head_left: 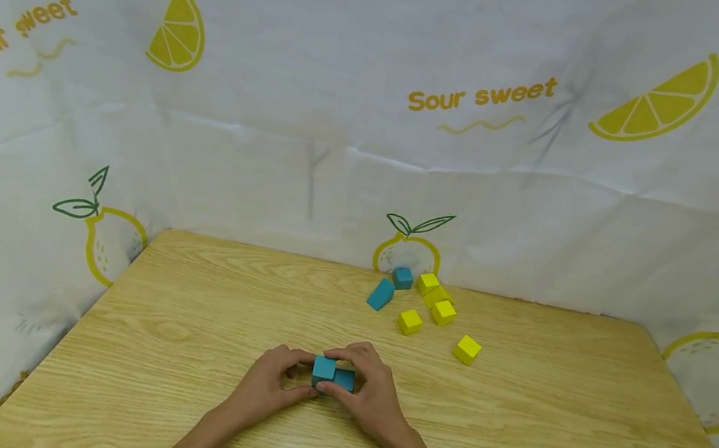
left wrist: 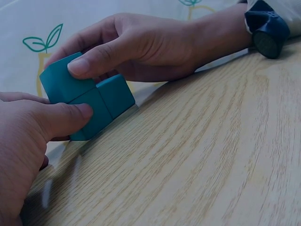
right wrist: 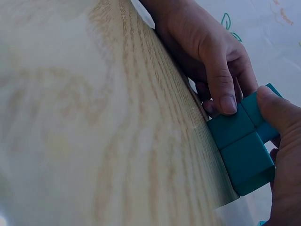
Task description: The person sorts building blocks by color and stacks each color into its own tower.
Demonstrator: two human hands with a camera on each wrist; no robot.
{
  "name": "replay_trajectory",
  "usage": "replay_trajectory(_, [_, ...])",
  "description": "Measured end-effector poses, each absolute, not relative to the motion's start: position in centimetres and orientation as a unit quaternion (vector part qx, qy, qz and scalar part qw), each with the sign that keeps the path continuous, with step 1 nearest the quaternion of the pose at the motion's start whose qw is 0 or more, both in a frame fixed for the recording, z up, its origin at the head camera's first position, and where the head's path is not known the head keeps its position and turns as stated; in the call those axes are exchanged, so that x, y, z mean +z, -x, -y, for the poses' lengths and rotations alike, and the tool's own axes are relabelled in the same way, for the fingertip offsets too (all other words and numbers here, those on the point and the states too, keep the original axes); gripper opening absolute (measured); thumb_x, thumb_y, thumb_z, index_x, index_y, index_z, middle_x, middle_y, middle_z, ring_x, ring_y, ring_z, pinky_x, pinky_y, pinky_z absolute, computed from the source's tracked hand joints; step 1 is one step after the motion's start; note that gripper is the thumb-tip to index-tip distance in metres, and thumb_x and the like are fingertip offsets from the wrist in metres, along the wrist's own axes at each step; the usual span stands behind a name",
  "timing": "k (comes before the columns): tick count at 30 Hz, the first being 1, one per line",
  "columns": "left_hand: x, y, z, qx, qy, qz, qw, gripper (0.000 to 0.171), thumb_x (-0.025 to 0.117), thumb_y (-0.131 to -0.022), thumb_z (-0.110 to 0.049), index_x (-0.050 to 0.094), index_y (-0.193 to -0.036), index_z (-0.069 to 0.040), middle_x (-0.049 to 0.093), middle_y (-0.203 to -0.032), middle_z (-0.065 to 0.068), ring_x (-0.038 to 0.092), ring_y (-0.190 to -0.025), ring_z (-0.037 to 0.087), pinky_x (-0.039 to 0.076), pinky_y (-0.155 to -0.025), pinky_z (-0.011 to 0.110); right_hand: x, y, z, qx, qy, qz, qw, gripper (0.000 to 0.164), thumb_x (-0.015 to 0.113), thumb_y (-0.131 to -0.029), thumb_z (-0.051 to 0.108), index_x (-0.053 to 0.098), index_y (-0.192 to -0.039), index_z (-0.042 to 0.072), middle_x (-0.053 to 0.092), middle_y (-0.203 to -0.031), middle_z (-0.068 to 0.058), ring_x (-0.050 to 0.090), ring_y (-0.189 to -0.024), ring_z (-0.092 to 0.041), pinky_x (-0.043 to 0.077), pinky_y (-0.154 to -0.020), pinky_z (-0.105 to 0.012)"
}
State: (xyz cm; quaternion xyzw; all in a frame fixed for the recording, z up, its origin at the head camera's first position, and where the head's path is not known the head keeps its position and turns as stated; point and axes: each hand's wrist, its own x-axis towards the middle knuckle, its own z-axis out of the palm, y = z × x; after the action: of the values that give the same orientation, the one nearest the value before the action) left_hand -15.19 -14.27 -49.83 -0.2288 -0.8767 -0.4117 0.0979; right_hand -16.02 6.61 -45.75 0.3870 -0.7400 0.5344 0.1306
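Observation:
Three teal-blue blocks stand together near the table's front middle. Two lie side by side, and an upper block [head_left: 324, 367] sits on the left one. My left hand [head_left: 264, 384] pinches the lower left block [left wrist: 96, 117] between thumb and fingers, its thumb flat on the near face. From the right, my right hand [head_left: 375, 395] reaches across the lower right block [right wrist: 247, 162] and grips the upper block, thumb on its near side and fingers behind. The faces of the upper and lower left blocks line up closely in the left wrist view.
Toward the back of the wooden table [head_left: 213, 287] lie two more blue blocks, one a standing cube [head_left: 403, 278], one a tilted block [head_left: 380, 294]. Several yellow blocks [head_left: 443, 312] are scattered beside them, one [head_left: 467, 350] farther right. A lemon-print cloth [head_left: 266, 185] hangs behind the table.

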Motion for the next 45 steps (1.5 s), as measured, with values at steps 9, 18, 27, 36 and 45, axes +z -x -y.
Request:
replay_trajectory(9, [-49.6, 15.1, 14.1, -0.426, 0.219, 0.874, 0.081, 0.038, 0.078, -0.08, -0.031, 0.067, -0.115, -0.019, 0.06, -0.095, -0.012, 0.045, -0.075, 0.008, 0.041, -0.066, 0.027, -45.3, 15.8, -6.9, 0.531, -0.355, 0.752, 0.163, 0.031, 0.068, -0.081, -0.009, 0.062, -0.111, 0.0, 0.062, -0.105, -0.017, 0.055, -0.093, -0.035, 0.045, -0.077, -0.043])
replay_trajectory(18, [-49.8, 15.2, 14.2, -0.42, 0.22, 0.875, 0.098, 0.039, 0.079, -0.079, -0.033, 0.068, -0.114, -0.019, 0.061, -0.093, -0.011, 0.045, -0.073, 0.008, 0.04, -0.065, 0.026, -45.1, 16.2, -6.6, 0.55, -0.316, 0.743, 0.213, 0.026, 0.06, -0.085, -0.011, 0.064, -0.107, 0.001, 0.064, -0.098, -0.012, 0.059, -0.086, -0.031, 0.049, -0.069, -0.041])
replay_trajectory(27, [-49.7, 15.2, 14.3, -0.416, 0.216, 0.878, 0.096, 0.04, 0.078, -0.079, -0.033, 0.068, -0.115, -0.018, 0.06, -0.092, -0.011, 0.044, -0.073, 0.007, 0.04, -0.065, 0.026, -44.8, 17.7, -6.8, 0.549, -0.282, 0.747, 0.246, 0.021, 0.061, -0.088, -0.01, 0.064, -0.106, -0.001, 0.064, -0.097, -0.018, 0.059, -0.086, -0.022, 0.05, -0.069, -0.032])
replay_trajectory(36, [-49.5, 15.3, 14.0, -0.422, 0.22, 0.875, 0.086, 0.04, 0.077, -0.08, -0.034, 0.067, -0.116, -0.02, 0.057, -0.089, -0.013, 0.042, -0.072, 0.008, 0.038, -0.065, 0.026, -45.6, 21.0, -8.8, 0.522, -0.264, 0.761, 0.28, 0.023, 0.066, -0.085, -0.009, 0.065, -0.107, -0.001, 0.063, -0.098, -0.014, 0.059, -0.084, -0.029, 0.052, -0.067, -0.035])
replay_trajectory(45, [-49.5, 15.1, 14.3, -0.424, 0.219, 0.875, 0.082, 0.04, 0.077, -0.081, -0.035, 0.067, -0.117, -0.02, 0.058, -0.091, -0.012, 0.043, -0.072, 0.008, 0.039, -0.065, 0.026, -46.3, 24.8, -11.2, 0.491, -0.246, 0.8, 0.242, 0.023, 0.065, -0.091, 0.004, 0.064, -0.114, 0.001, 0.063, -0.108, -0.012, 0.058, -0.093, -0.026, 0.051, -0.071, -0.04])
